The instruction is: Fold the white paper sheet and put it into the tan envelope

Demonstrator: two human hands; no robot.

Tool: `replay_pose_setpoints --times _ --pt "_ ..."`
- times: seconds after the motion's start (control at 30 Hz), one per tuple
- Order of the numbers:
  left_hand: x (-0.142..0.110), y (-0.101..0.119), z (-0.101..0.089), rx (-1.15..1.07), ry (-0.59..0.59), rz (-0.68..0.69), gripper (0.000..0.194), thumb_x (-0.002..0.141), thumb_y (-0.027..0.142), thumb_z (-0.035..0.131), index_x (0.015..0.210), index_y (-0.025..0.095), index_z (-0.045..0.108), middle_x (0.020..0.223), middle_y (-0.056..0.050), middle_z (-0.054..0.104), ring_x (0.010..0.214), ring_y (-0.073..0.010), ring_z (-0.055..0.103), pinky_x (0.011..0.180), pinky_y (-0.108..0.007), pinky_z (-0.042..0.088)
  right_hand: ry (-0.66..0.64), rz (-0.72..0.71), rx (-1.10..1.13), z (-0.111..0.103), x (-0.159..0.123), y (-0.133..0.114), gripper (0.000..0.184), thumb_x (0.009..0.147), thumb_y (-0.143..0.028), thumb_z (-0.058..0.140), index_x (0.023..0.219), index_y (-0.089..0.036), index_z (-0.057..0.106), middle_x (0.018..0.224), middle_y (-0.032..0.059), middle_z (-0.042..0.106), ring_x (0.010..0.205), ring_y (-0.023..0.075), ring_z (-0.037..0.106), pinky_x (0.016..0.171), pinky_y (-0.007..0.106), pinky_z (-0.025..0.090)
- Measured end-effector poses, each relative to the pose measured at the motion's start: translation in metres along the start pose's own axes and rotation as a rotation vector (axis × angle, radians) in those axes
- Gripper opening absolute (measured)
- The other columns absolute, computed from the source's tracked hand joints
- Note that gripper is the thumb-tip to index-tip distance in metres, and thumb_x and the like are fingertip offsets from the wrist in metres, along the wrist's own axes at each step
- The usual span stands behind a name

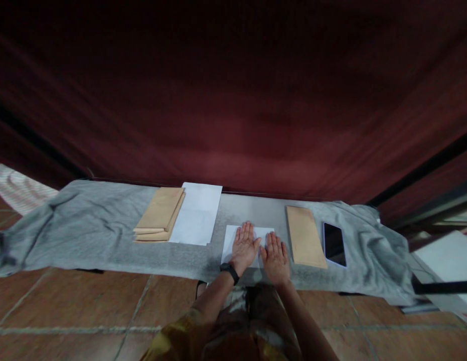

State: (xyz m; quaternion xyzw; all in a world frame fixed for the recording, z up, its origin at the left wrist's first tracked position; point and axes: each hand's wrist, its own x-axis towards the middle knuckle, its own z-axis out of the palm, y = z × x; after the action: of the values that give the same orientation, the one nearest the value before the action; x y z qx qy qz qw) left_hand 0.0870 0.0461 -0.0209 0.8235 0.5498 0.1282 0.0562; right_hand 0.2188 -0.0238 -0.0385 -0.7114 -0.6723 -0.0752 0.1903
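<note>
A white sheet of paper [227, 244] lies in front of me on a cloth-covered surface, partly hidden beneath my hands. My left hand [245, 245], with a black watch [229, 271] at the wrist, rests flat on it with the fingers stretched forward. Flat as well, my right hand [276, 258] lies over the sheet's right side, fingers slightly apart. To the right is a single brown envelope [306, 236]. On the left, a stack of brown envelopes [161, 210] partly overlaps white paper sheets [198, 213].
A phone with a pale purple case [334, 244] lies beyond the envelope on the right. Grey cloth [101, 225] covers the narrow surface, rumpled at both ends. A dark red wall or curtain [252, 135] rises behind it. Below are brown floor tiles [83, 301].
</note>
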Motion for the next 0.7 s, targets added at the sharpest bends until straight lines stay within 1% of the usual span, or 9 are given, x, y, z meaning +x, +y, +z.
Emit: replay_pose_setpoints --times 0.13,0.27,0.37,0.43,0.53,0.6,0.67,0.7 --pt "-0.011 -0.026 -0.008 0.054 0.034 -0.034 0.064 0.106 0.042 0.025 0.157 0.004 0.033 0.164 -0.018 0.032 0.154 -0.0259 0.027 0.127 -0.046 0.022 0.007 0.001 -0.003 -0.001 0.0 -0.001 0.06 0.108 -0.04 0.028 0.16 -0.01 0.031 0.16 0.0188 0.04 0.146 0.0295 0.041 0.12 0.049 0.028" --pt "-0.025 -0.048 -0.014 0.099 0.071 -0.104 0.065 0.105 0.044 0.025 0.158 0.006 0.031 0.164 -0.016 0.032 0.155 -0.0268 0.026 0.126 -0.048 0.024 0.023 -0.007 -0.001 0.0 -0.001 0.001 0.06 0.109 -0.04 0.026 0.16 -0.008 0.029 0.16 0.0194 0.04 0.147 0.0296 0.04 0.12 0.049 0.027" --pt "-0.032 -0.059 -0.015 0.116 0.093 -0.131 0.064 0.105 0.042 0.027 0.159 0.007 0.031 0.164 -0.015 0.032 0.155 -0.0264 0.026 0.126 -0.047 0.025 0.057 -0.025 0.017 0.001 -0.001 0.002 0.059 0.109 -0.04 0.028 0.16 -0.01 0.031 0.159 0.0192 0.042 0.145 0.0304 0.043 0.12 0.05 0.027" --pt "-0.034 -0.061 -0.015 0.123 0.097 -0.137 0.063 0.104 0.04 0.029 0.158 0.007 0.032 0.164 -0.015 0.033 0.155 -0.0261 0.027 0.126 -0.047 0.025 0.087 -0.022 0.027 0.002 0.001 0.001 0.058 0.109 -0.039 0.029 0.159 -0.009 0.034 0.157 0.0207 0.045 0.143 0.0319 0.044 0.119 0.053 0.028" --pt "-0.034 -0.06 -0.018 0.131 0.09 -0.141 0.061 0.104 0.037 0.033 0.157 0.009 0.036 0.164 -0.015 0.034 0.154 -0.0273 0.03 0.125 -0.047 0.027 0.078 -0.014 0.047 0.005 0.011 -0.013 0.056 0.108 -0.034 0.03 0.157 -0.008 0.038 0.155 0.022 0.046 0.144 0.0323 0.044 0.119 0.057 0.028" --pt "-0.033 -0.059 -0.02 0.132 0.091 -0.133 0.058 0.103 0.036 0.035 0.157 0.013 0.038 0.164 -0.015 0.034 0.153 -0.0283 0.031 0.124 -0.049 0.028 0.013 -0.037 0.071 0.009 0.02 -0.029 0.053 0.107 -0.031 0.03 0.155 -0.009 0.042 0.156 0.0195 0.047 0.144 0.0307 0.044 0.119 0.055 0.029" --pt "-0.033 -0.058 -0.021 0.13 0.097 -0.12 0.057 0.103 0.034 0.037 0.157 0.018 0.039 0.165 -0.013 0.034 0.153 -0.0286 0.032 0.123 -0.05 0.029 -0.04 -0.066 0.09 0.014 0.026 -0.045 0.052 0.107 -0.032 0.032 0.152 -0.012 0.046 0.155 0.0174 0.049 0.143 0.029 0.045 0.12 0.053 0.029" --pt "-0.033 -0.058 -0.022 0.128 0.1 -0.116 0.056 0.103 0.033 0.037 0.157 0.019 0.039 0.165 -0.013 0.034 0.152 -0.0285 0.033 0.123 -0.05 0.03 -0.048 -0.08 0.098 0.016 0.028 -0.052 0.051 0.107 -0.032 0.033 0.152 -0.012 0.048 0.154 0.0168 0.049 0.143 0.0283 0.045 0.12 0.052 0.028"
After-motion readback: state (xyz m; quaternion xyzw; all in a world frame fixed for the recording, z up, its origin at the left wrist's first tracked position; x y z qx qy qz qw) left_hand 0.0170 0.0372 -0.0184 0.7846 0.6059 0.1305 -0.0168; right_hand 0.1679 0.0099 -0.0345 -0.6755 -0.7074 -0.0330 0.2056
